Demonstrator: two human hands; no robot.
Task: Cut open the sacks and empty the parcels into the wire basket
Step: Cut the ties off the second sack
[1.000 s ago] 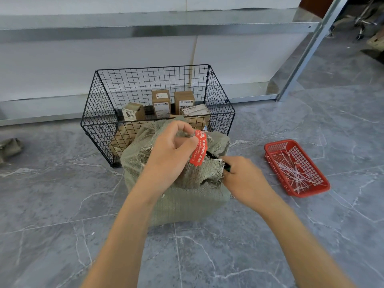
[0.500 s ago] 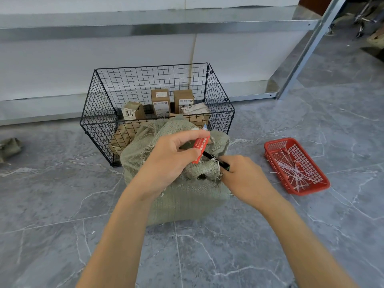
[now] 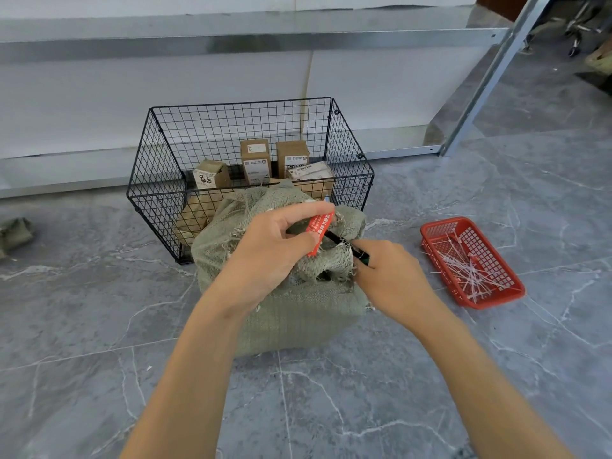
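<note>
Sack (image 3: 291, 313): green woven fabric, standing on the grey tiled floor (image 3: 99, 309) with its gathered neck uppermost. The wire basket (image 3: 155, 180) lies at 12 o'clock from it, close against the sack's far side; whether they touch cannot be confirmed. Several cardboard parcels (image 3: 255, 160) are already inside the basket.

Left hand (image 3: 271, 246): thumb and forefinger pinch the red tag (image 3: 319, 231) at the neck, holding it up off the fabric. The other fingers are loosely curled beneath.

Right hand (image 3: 387, 276): fingers closed round a slim black tool (image 3: 344, 243). Its long axis runs from the hand at 4 o'clock toward the tag at 10 o'clock. The tip passes under the tag and is hidden, so the type of blade cannot be determined.

Governing relation: the neck closure sits between the two hands, just beyond the tool tip. The right hand is the working hand; the left supplies tension. In all likelihood the step in hand is severing the closure, with emptying not yet begun.

A red tray (image 3: 440, 230) holding white cut ties (image 3: 463, 270) lies at 3 o'clock from the sack, well apart. A crumpled green cloth (image 3: 15, 231) lies at 9 o'clock, at the frame edge.

Caution: the blade direction points toward the left fingers.
</note>
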